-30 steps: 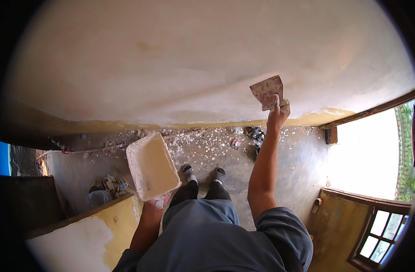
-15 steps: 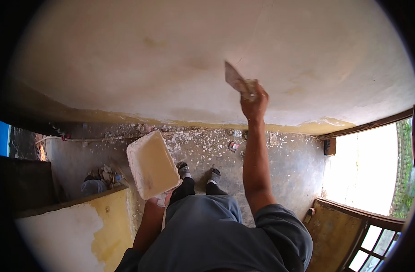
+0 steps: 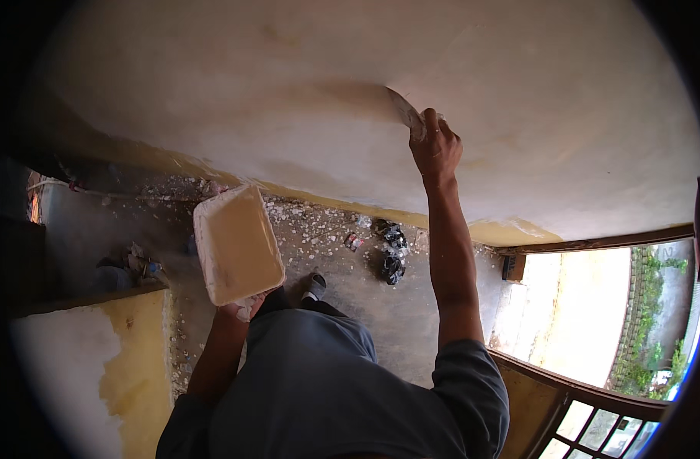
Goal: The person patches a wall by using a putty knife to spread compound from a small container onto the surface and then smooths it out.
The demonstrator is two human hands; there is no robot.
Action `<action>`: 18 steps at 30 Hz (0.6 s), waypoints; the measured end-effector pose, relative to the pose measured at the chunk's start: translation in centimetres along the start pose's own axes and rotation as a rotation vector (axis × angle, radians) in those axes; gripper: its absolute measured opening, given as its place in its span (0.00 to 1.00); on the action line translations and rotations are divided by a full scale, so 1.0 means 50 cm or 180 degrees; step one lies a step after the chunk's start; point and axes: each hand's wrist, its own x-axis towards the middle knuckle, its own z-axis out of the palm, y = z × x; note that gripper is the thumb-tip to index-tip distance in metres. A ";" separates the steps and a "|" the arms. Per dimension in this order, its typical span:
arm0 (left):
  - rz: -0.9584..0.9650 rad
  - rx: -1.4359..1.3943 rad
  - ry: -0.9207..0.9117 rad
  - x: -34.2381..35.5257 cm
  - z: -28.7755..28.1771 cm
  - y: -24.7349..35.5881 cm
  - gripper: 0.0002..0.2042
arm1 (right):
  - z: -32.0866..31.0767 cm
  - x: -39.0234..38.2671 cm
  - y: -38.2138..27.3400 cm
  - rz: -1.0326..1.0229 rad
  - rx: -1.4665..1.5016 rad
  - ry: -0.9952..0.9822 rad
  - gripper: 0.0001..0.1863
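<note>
Right hand (image 3: 435, 145), upper centre of frame: fingers wrapped around a scraper (image 3: 403, 107). Its blade projects up and left from them at the wall (image 3: 304, 145), long axis slanting toward upper left. Filler tub (image 3: 200, 256) at left centre, below and left of the blade, nearer the left hand (image 3: 233, 310), which supports its lower end. Left fingers mostly hidden under the tub; grip: cannot tell. Scraper handle hidden; blade-to-wall contact unclear.
</note>
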 end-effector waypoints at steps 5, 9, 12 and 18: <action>-0.0043 -0.0015 -0.0119 0.006 0.003 -0.002 0.34 | -0.044 0.029 0.036 0.0126 -0.0101 0.0245 0.09; 0.0029 0.0180 -0.0317 0.000 0.013 -0.001 0.32 | -0.098 0.052 0.055 0.0691 -0.0162 0.0585 0.09; 0.0102 0.0234 -0.0276 -0.007 -0.016 0.003 0.32 | -0.130 0.055 0.032 0.1582 0.1127 0.1992 0.11; -0.0164 0.0204 -0.0219 0.003 0.003 0.012 0.33 | -0.022 0.033 -0.125 -0.0211 0.0599 0.0058 0.09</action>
